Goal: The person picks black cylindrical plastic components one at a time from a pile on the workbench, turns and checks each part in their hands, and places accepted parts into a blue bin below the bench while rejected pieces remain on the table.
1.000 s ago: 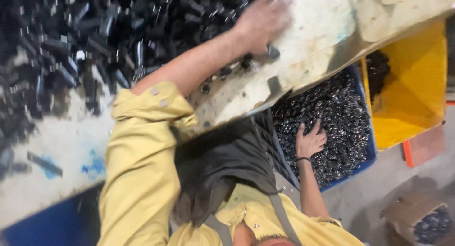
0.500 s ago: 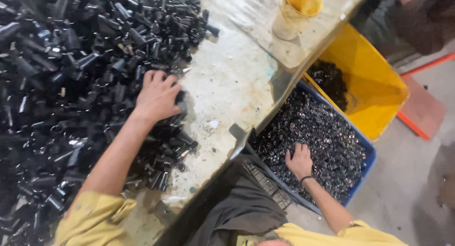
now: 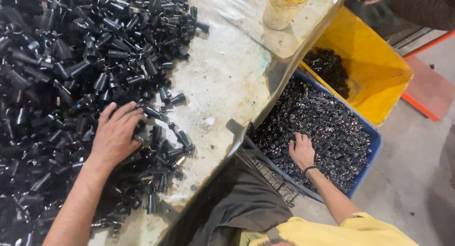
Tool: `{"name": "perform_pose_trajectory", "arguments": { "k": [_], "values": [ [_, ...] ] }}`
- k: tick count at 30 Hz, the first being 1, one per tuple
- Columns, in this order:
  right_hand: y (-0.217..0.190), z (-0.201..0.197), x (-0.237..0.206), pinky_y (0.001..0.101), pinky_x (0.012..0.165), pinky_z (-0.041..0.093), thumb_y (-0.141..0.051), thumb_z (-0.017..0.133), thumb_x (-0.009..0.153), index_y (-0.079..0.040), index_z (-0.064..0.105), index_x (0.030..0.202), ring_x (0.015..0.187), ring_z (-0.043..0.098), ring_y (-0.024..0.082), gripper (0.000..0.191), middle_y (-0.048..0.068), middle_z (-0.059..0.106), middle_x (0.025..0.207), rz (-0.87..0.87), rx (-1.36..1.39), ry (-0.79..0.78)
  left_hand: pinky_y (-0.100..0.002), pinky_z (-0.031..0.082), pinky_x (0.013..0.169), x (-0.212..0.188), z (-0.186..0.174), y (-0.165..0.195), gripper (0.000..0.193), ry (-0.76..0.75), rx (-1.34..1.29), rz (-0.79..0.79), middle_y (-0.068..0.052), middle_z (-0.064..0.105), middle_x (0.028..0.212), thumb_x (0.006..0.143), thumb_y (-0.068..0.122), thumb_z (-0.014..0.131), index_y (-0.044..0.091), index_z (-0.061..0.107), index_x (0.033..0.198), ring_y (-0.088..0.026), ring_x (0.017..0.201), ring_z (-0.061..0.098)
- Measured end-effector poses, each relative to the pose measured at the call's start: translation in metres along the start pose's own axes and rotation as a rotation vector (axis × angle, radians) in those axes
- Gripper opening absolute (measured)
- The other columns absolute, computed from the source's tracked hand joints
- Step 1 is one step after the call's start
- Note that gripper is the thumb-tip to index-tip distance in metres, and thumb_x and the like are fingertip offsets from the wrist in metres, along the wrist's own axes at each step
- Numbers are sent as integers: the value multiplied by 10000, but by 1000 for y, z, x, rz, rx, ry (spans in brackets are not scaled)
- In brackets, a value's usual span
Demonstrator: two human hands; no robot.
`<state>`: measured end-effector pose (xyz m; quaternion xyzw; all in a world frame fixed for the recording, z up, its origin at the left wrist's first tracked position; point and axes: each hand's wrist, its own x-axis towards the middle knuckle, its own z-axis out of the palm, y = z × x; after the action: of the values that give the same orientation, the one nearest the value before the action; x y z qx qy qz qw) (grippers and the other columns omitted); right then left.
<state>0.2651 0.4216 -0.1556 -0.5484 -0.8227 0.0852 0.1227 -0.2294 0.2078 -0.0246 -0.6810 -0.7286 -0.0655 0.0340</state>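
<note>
Barely anything had shifted since half a second earlier: left hand (image 3: 115, 134) lay spread, palm down, on the black tubular parts (image 3: 71, 61) heaped on the bench (image 3: 222, 71), gripping nothing visible. Right hand (image 3: 301, 151) rested half-curled among small rings in the blue bin (image 3: 367, 165), grip unclear.

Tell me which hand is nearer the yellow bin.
Right. The right hand is down in the blue bin, which sits right beside the yellow bin. The left hand is up on the table, on the black parts, far from it.
</note>
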Motion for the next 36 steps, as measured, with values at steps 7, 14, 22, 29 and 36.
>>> {"name": "perform_pose_trajectory", "arguments": {
  "k": [7,14,22,29,36],
  "values": [
    [20,-12,27,449,642,563,-206,613,881,-120,574,1284,770,684,379,413,83,683,1049,429,480,-318,-439,361,1180,-9,-3,-8,417,262,-373,-145,-90,724,1277,811,65,786,109,686,1213,-219,1265,629],
    [58,-58,45,247,495,485,-133,492,827,-103,639,1062,822,650,187,278,102,687,999,651,1841,-196,-232,577,837,-62,-48,22,109,595,-1088,-516,-64,705,898,1039,-59,614,48,594,1056,-119,837,706],
    [69,-52,67,214,507,397,-181,599,1011,-96,619,1118,794,555,134,137,33,618,1006,740,2035,-231,-474,470,723,-87,-49,131,424,253,-288,166,-112,615,800,490,266,664,68,650,864,-338,799,607],
    [10,-15,36,247,470,368,-229,573,1181,-43,621,1149,753,521,162,195,74,592,905,560,2327,-1067,-435,524,748,-157,-3,144,179,273,78,244,-51,597,819,790,226,614,111,637,924,-241,825,626],
    [-60,-7,5,212,452,364,-204,493,1069,-64,620,1268,728,486,121,274,51,587,987,743,2131,-913,-568,298,1197,-309,15,30,712,380,182,-1060,-226,443,1447,806,148,782,1,462,1426,-430,1418,360]
  ]
}}
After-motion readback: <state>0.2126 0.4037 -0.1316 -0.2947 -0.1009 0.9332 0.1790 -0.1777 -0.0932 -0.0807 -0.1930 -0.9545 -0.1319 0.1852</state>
